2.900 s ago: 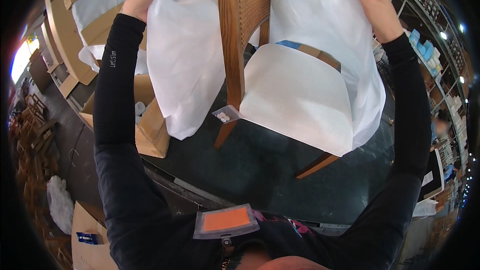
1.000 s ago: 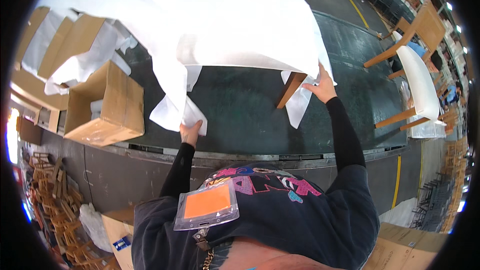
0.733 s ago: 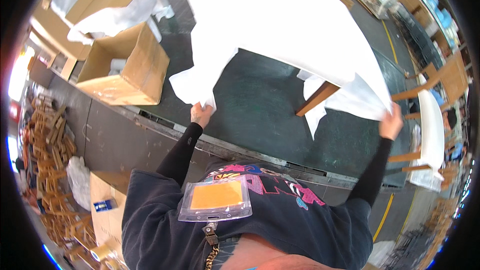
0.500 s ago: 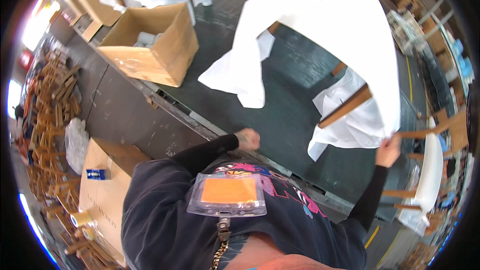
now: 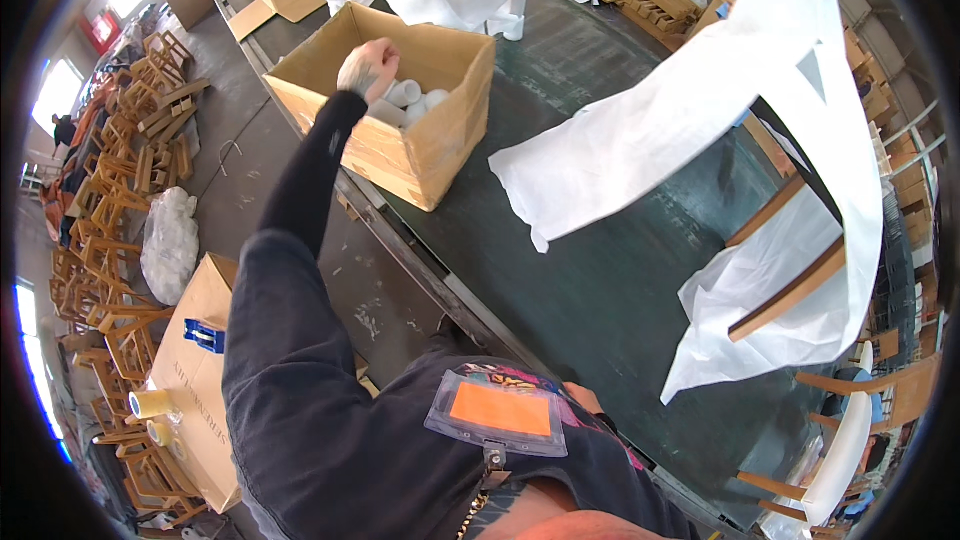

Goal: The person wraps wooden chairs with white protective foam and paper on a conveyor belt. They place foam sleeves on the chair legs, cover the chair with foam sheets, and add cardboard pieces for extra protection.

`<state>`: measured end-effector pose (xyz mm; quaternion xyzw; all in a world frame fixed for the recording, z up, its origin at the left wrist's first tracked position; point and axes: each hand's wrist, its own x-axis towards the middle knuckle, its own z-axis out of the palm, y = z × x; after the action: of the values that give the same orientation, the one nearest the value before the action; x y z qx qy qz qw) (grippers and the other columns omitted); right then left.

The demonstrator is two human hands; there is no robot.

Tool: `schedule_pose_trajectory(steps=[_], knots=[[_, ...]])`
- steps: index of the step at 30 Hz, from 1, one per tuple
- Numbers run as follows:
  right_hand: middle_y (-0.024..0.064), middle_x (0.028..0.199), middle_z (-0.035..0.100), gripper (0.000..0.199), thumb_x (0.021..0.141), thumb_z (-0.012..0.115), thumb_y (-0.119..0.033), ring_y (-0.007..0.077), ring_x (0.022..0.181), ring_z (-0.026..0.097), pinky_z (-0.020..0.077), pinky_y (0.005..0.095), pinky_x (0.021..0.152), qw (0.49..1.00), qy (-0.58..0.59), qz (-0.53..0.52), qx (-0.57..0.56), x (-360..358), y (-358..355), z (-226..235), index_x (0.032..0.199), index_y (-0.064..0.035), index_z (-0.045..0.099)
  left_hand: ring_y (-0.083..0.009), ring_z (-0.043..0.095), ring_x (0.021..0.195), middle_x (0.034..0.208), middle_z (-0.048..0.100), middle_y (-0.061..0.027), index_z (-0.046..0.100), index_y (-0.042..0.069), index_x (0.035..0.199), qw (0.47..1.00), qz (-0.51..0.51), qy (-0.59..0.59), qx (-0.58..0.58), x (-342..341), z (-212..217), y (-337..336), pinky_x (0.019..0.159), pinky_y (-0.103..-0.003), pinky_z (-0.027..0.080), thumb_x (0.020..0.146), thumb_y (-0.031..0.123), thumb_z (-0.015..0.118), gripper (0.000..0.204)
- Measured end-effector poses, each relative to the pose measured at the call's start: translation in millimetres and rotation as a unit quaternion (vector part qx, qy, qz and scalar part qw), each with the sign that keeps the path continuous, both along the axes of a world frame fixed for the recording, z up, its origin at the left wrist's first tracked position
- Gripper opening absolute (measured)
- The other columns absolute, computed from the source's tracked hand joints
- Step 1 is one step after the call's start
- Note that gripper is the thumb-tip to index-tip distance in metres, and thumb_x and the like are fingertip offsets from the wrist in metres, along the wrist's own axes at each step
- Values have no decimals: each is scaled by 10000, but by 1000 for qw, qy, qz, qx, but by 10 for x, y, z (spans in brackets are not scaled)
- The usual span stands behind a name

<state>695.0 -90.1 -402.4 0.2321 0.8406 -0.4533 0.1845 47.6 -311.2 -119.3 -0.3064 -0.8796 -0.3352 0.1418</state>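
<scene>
Dark counter (image 5: 580, 290); at eleven o'clock from the worker (image 5: 400, 440), box (image 5: 453, 135) of pale rolls (image 5: 404, 93), likely light, best grasped mid-length. Left hand (image 5: 372, 70) curled above them, right hand (image 5: 583, 397) half-hidden; I cannot tell either grip's state.

I can see room for a hand to pass over the dark green table (image 5: 560, 310) between the open carton (image 5: 450, 135) and the white sheet (image 5: 620, 165), but carton walls surround the white rolls (image 5: 405, 95) beneath the left hand (image 5: 372, 65), and wooden legs (image 5: 790, 295) obstruct the right.
</scene>
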Motion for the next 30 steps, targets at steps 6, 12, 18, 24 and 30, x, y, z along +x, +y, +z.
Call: schedule_pose_trajectory(steps=[6,12,18,24,30], knots=[[106,870,723,398,864,693,-243,274,780,698,542,363,764,994,12,-108,-16,-995,-324,232,1246,-134,657,-315,639,1109,1185,670,-158,660,66,1154,834,-138,-89,-528,-1510,-508,191,970,-391,502,797,154,625,369],[135,900,725,359,838,683,-247,249,752,705,550,358,727,979,-69,-158,104,-514,-460,187,1161,-91,706,-450,232,1463,1558,323,-241,440,92,1477,841,102,-198,-493,-2058,-1385,390,1132,-611,273,661,766,711,1092],[111,893,749,268,873,664,-158,185,702,713,582,335,624,909,-207,-356,-62,-370,-941,462,1116,-60,721,-567,109,1446,1618,88,-228,392,218,1528,821,244,-264,-443,-2437,-1987,560,1116,-680,241,628,710,747,1085],[106,866,747,226,901,664,-180,168,726,711,572,339,604,901,-222,-362,-90,-508,-1023,380,1080,-63,736,-477,231,1407,1591,264,-161,631,171,1338,777,173,-270,-542,-2681,-1813,411,1090,-629,288,626,492,751,791],[112,834,725,274,913,632,-315,254,728,691,540,389,721,952,-196,-225,64,-580,-734,402,1078,-128,744,-357,268,1443,1466,529,-58,684,149,1273,765,180,-178,-592,-2638,-1586,317,1060,-565,302,633,525,778,747]])
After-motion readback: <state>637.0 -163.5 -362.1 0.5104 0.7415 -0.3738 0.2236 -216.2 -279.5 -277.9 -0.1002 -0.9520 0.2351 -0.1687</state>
